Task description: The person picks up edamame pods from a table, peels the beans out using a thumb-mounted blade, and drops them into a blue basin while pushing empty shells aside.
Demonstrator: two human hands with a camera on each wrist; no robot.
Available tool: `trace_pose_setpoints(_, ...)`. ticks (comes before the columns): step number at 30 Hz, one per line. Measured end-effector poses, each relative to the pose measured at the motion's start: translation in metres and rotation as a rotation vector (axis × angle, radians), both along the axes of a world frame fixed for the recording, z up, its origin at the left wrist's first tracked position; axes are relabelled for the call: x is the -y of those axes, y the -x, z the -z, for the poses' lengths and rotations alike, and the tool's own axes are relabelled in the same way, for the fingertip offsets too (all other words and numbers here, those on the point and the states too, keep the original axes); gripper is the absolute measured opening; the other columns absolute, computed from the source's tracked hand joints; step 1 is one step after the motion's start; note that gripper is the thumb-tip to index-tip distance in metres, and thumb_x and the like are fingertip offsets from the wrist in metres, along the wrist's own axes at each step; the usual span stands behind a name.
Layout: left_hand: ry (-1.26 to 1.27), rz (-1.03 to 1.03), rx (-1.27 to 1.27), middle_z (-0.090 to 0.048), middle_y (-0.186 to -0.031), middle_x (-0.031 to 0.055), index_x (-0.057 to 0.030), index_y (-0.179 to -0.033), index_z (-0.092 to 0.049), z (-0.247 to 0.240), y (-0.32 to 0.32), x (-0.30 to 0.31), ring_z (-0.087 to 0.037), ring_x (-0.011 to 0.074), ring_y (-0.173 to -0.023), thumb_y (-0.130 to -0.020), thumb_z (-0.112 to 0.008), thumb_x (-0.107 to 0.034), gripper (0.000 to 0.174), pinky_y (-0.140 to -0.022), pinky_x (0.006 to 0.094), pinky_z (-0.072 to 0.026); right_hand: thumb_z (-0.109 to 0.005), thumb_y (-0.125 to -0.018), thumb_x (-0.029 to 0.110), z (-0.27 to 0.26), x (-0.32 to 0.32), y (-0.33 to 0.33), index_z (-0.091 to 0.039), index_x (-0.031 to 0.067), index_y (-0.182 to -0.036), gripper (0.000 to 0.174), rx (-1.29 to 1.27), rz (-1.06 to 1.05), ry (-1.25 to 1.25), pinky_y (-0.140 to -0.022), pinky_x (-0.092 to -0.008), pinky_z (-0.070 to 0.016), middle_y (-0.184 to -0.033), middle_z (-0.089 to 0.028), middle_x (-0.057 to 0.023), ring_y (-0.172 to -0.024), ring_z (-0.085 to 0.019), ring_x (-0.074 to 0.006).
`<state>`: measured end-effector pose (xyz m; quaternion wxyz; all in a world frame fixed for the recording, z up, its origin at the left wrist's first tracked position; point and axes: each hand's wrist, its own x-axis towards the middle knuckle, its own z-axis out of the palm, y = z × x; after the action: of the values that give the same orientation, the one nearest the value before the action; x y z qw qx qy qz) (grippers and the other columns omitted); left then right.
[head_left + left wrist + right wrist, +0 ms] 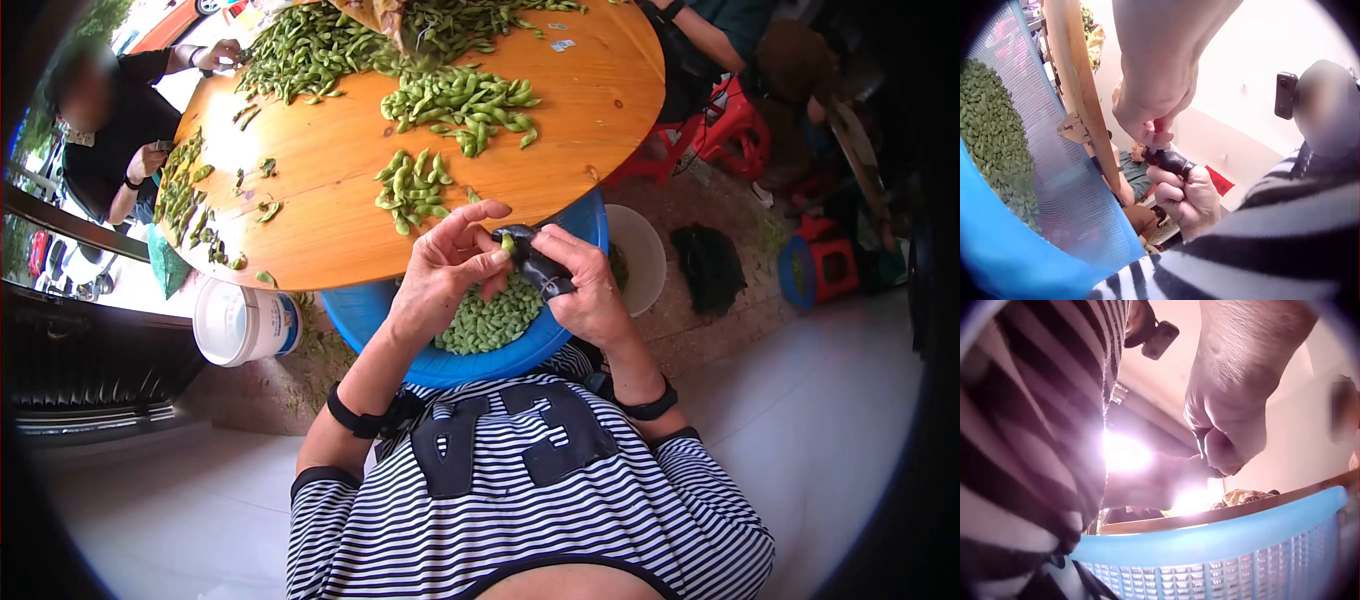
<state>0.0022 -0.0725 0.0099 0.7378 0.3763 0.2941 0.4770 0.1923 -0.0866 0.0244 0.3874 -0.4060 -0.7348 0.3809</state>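
Observation:
In the head view my left hand [445, 268] pinches a green edamame pod [507, 245] between thumb and finger. My right hand [592, 285] grips a smooth black hand-held tool [541, 270], its exact kind unclear, with the front end right at the pod. Below both hands, shelled green beans [488, 322] lie in a blue basket [347, 332]. The left wrist view shows the black tool [1175, 162] within the right hand's curled fingers [1169, 192]. From the right wrist, the right hand [1232, 431] hides most of the tool.
Unshelled pods [455, 97] lie in piles on the round wooden table [330, 190], its edge overhanging the basket. A white bucket [225, 325] stands to the left, a pale tub [640, 260] to the right. Another person [110, 130] sits across the table; red stools [735, 130] stand at right.

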Motion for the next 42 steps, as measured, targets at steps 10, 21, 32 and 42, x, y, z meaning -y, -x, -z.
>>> trace_pose_setpoints(10,-0.091,-0.218,-0.152,-0.064,-0.078,0.0056,-0.0001,-0.102,-0.061,0.011,-0.008,0.003,-0.062,0.0117,-0.066,-0.092,-0.061,-0.009,0.013,-0.053,0.0252,-0.0513,-0.049,-0.065,-0.014,0.003,0.005,0.006,-0.059,-0.0072,-0.101,0.038,-0.058,0.147,-0.001,-0.067,-0.0272,-0.0431,-0.084,-0.054,-0.0123,-0.075,-0.054,-0.0198)
trace_pose_setpoints(21,-0.046,-0.042,-0.009,-0.062,-0.075,0.0053,-0.0030,-0.093,-0.059,0.010,-0.006,0.006,-0.056,0.0117,-0.060,-0.092,-0.062,-0.011,0.008,-0.057,0.0236,-0.0452,-0.055,-0.068,-0.009,0.023,-0.001,-0.110,-0.057,-0.0029,-0.110,0.043,0.605,0.579,-0.092,-0.075,-0.0421,-0.0465,-0.094,-0.060,-0.0212,-0.088,-0.058,-0.0411)
trace_pose_setpoints(32,-0.019,-0.065,0.056,-0.066,-0.081,0.0086,-0.0039,-0.090,-0.057,0.015,-0.006,0.007,-0.065,0.0161,-0.072,-0.088,-0.064,-0.005,0.008,-0.059,0.0256,-0.0516,-0.060,-0.076,-0.006,-0.007,-0.001,0.013,-0.064,-0.0019,-0.107,0.032,-0.154,0.168,0.105,-0.066,-0.0243,-0.0437,-0.079,-0.056,-0.0038,-0.072,-0.053,-0.0101)
trace_pose_setpoints(42,0.115,0.101,-0.031,-0.068,-0.079,0.0108,-0.0022,-0.094,-0.063,0.015,0.002,0.004,-0.066,0.0183,-0.068,-0.087,-0.066,-0.008,0.010,-0.055,0.0272,-0.0521,-0.059,-0.073,-0.007,-0.003,-0.001,0.010,-0.063,-0.0018,-0.104,0.031,-0.166,0.158,0.027,-0.064,-0.0227,-0.0420,-0.079,-0.055,-0.0026,-0.072,-0.052,-0.0093)
